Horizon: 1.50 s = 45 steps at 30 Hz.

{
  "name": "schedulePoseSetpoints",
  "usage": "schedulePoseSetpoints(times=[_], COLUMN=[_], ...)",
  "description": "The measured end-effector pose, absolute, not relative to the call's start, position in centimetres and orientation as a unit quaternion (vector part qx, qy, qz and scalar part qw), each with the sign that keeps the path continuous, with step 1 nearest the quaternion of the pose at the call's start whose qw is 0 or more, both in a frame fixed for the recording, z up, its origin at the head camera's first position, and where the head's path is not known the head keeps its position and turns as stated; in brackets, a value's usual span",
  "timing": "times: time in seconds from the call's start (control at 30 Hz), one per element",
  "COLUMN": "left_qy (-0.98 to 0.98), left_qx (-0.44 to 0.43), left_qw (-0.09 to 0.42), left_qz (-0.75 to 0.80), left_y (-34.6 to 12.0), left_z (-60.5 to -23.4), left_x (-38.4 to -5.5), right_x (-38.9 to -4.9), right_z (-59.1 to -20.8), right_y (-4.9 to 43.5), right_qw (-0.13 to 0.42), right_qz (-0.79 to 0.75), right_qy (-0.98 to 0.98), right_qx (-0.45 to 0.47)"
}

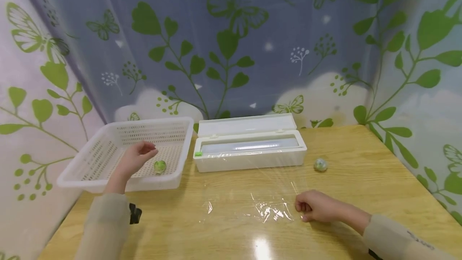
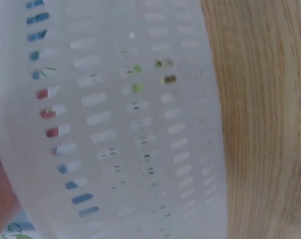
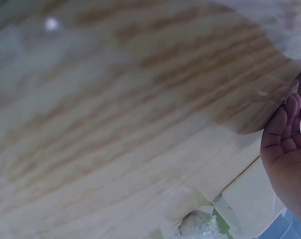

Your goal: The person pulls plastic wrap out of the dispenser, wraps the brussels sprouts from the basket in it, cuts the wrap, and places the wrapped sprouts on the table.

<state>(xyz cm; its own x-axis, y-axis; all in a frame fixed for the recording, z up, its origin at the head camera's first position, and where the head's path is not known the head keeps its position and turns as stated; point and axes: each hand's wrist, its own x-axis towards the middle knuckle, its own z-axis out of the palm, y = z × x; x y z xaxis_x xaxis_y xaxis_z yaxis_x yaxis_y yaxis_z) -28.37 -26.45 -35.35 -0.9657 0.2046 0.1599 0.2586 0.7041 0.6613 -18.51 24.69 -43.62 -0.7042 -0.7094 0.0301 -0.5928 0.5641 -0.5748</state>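
Observation:
My right hand (image 1: 319, 206) pinches the corner of a sheet of clear cling film (image 1: 268, 210), pulled out over the table from a white cling film dispenser box (image 1: 249, 163). In the right wrist view, the right hand's fingers (image 3: 279, 124) are curled on the film's edge. My left hand (image 1: 135, 157) hangs above a white perforated plastic basket (image 1: 167, 181), fingers loosely bent, and nothing shows in it. A small round green thing (image 1: 160, 166) lies inside the basket near that hand. The left wrist view is mostly the basket's slotted wall (image 2: 115, 119).
A small ball wrapped in clear film (image 1: 320, 165) sits on the wooden table (image 1: 364, 171) right of the box. The dispenser's lid (image 1: 249, 125) stands raised, with a green slider (image 1: 198, 154) at its left front. A printed curtain (image 1: 252, 51) hangs behind.

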Motion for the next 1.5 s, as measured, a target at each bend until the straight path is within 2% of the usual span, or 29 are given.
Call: schedulePoseSetpoints(times=[0.33, 0.57, 0.83, 1.17, 1.5], left_qy=[-0.94, -0.954, -0.964, -0.966, -0.962], left_qx=[-0.118, -0.112, -0.114, -0.099, -0.114], left_qw=[-0.013, -0.028, -0.083, -0.159, -0.156], left_qz=[-0.319, -0.275, -0.225, -0.18, -0.194], left_y=[-26.4, -26.0, -25.6, -25.6, -26.1], left_z=[-36.9, -37.9, -38.8, -38.7, -38.8], left_x=[-30.5, -31.4, -31.8, -31.0, -31.4], right_x=[-18.1, -18.3, -18.4, -18.1, -18.0], right_z=[-43.3, -43.5, -44.1, -43.3, -42.9], right_y=[25.3, 25.4, 26.1, 25.1, 24.8], right_qw=[0.1, 0.095, 0.066, 0.099, 0.1], right_qz=[-0.284, -0.28, -0.301, -0.272, -0.27], right_qy=[0.88, 0.882, 0.858, 0.888, 0.893], right_qx=[-0.366, -0.367, -0.41, -0.358, -0.346])
